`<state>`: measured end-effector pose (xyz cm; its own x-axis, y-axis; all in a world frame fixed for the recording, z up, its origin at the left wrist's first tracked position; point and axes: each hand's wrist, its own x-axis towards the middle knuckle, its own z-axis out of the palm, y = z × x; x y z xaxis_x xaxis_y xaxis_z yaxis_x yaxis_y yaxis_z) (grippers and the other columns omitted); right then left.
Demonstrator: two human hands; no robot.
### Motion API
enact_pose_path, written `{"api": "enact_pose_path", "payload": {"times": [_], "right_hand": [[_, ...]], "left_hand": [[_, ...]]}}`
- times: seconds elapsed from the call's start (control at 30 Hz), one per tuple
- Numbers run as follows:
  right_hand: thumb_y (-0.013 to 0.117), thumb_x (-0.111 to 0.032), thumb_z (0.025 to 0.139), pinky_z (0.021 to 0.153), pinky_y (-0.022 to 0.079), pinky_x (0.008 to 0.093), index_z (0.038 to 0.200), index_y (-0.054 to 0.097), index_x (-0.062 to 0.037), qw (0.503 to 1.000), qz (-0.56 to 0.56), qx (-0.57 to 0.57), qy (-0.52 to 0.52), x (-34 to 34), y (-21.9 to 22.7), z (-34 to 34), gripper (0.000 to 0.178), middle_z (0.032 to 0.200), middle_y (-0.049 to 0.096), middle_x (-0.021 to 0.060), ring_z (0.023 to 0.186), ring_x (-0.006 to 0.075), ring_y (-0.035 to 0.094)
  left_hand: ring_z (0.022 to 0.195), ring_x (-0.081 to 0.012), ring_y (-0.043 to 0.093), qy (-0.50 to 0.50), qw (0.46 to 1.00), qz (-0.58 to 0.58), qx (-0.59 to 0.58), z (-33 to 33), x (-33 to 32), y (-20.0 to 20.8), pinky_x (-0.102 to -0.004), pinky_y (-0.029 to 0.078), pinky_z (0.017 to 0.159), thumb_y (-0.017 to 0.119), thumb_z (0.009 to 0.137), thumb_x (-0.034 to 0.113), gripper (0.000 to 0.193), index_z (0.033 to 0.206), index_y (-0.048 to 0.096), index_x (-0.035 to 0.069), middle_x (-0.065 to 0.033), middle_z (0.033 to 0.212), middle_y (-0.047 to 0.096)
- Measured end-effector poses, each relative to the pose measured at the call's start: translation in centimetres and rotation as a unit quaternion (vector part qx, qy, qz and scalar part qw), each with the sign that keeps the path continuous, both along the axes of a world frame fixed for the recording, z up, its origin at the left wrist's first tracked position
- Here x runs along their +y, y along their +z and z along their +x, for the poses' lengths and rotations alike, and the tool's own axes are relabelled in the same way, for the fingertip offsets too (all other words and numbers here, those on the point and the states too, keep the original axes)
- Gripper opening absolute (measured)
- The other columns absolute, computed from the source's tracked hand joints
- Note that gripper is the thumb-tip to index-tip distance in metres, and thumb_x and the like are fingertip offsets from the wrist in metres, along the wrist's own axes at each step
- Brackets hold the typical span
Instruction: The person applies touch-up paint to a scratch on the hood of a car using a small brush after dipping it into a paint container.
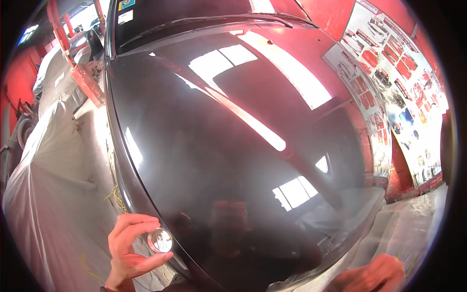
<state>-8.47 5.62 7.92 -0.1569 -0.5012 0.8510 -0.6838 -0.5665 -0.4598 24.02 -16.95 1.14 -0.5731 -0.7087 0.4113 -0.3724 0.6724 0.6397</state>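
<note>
Between the thumb and fingers of my left hand [130, 243] is a small round car badge [160, 240] with a shiny, mirror-like face. I hold it up by the left front edge of a glossy black car hood [194, 180]. My right hand [377, 276] is low at the right, by the front corner of the hood. Its fingers are curled in, and whatever they may hold is hidden. Thin yellow strings [116, 197] hang along the car's side just above my left hand.
A windshield with a wiper [219, 20] closes off the far end of the hood. Translucent plastic sheeting [53, 194] drapes things at the left, near a red post [87, 85]. A red wall with a picture poster [389, 63] stands at the right.
</note>
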Motion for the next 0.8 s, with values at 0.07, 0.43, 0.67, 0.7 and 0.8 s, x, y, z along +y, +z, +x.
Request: {"api": "enact_pose_path", "payload": {"times": [0.07, 0.43, 0.67, 0.7, 0.8], "right_hand": [[0.059, -0.005, 0.094, 0.041, 0.038, 0.0214, 0.088, 0.056, -0.0001, 1.000, -0.005, -0.006, 0.013, 0.4, 0.4, 0.3, 0.008, 0.083, 0.055, 0.0138, 0.042, 0.0121, 0.049], [0.064, 0.001, 0.087, 0.046, 0.040, 0.0225, 0.088, 0.062, 0.0009, 0.998, 0.015, -0.036, 0.046, -0.3, 1.0, 1.7, 0.003, 0.081, 0.057, 0.0125, 0.050, 0.0124, 0.054], [0.068, 0.004, 0.082, 0.048, 0.042, 0.0231, 0.088, 0.065, 0.0015, 0.992, 0.060, -0.064, 0.087, -3.4, 0.8, 2.3, 0.007, 0.080, 0.059, 0.0117, 0.055, 0.0127, 0.057], [0.068, 0.005, 0.082, 0.049, 0.042, 0.0232, 0.088, 0.066, 0.0016, 0.991, 0.073, -0.070, 0.093, -4.1, 0.7, 2.5, 0.007, 0.080, 0.059, 0.0116, 0.056, 0.0127, 0.058], [0.070, 0.007, 0.080, 0.050, 0.043, 0.0235, 0.088, 0.067, 0.0019, 0.982, 0.126, -0.126, 0.063, -5.7, 2.0, 2.2, 0.010, 0.079, 0.060, 0.0112, 0.058, 0.0128, 0.059]], "left_hand": [[0.089, -0.0243, 0.065, 0.008, 1.000, 0.001, 0.008, 0.3, 0.1, -0.1, -0.0342, 0.051, 0.079, 0.089, 0.059, 0.029, 0.051, 0.097, 0.069, 0.001, -0.0138, 0.099, 0.067], [0.088, -0.0232, 0.063, 0.016, 1.000, -0.001, 0.020, 0.9, -0.9, -0.5, -0.0336, 0.051, 0.075, 0.089, 0.053, 0.018, 0.049, 0.097, 0.071, 0.006, -0.0090, 0.101, 0.069], [0.085, -0.0236, 0.064, -0.023, 0.999, -0.037, 0.009, 0.3, -3.0, -0.5, -0.0332, 0.050, 0.075, 0.089, 0.059, 0.030, 0.050, 0.096, 0.070, 0.004, -0.0116, 0.099, 0.068], [0.085, -0.0236, 0.064, -0.024, 0.999, -0.036, 0.017, 0.0, -3.2, -0.2, -0.0332, 0.050, 0.075, 0.089, 0.059, 0.030, 0.050, 0.096, 0.070, 0.004, -0.0116, 0.099, 0.068], [0.091, -0.0217, 0.063, -0.061, 0.998, -0.003, 0.031, -2.2, -4.2, 0.9, -0.0329, 0.045, 0.082, 0.092, 0.059, 0.021, 0.050, 0.102, 0.072, 0.008, -0.0063, 0.105, 0.069]]}}
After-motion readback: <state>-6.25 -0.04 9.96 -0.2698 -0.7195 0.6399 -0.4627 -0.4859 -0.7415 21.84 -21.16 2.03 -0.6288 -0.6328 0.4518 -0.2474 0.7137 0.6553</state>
